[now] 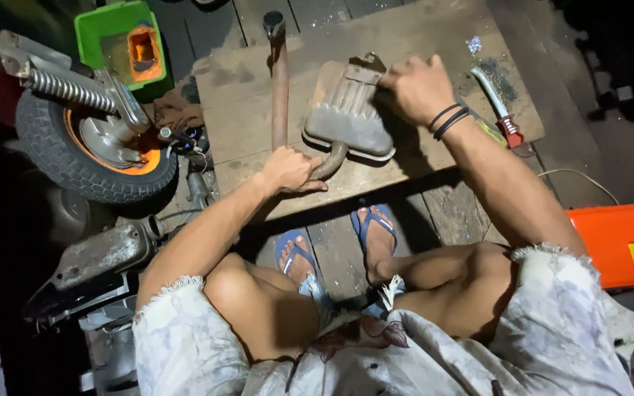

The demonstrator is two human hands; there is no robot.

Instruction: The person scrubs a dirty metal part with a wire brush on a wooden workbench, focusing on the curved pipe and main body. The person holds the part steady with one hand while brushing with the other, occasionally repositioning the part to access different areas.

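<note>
there is one view only, from a camera worn on the person's head, so nothing is shared with a second view. it looks steeply down and slightly forward, over the person's bent knees and blue sandals, onto the low worn wooden plank desk (243,110) just beyond the feet. the desk sits close, within arm's reach, and fills the upper middle. a black rubber tyre on an orange-rimmed wheel (75,147) borders the left, and an orange plastic case (618,242) cuts the right edge.
</note>
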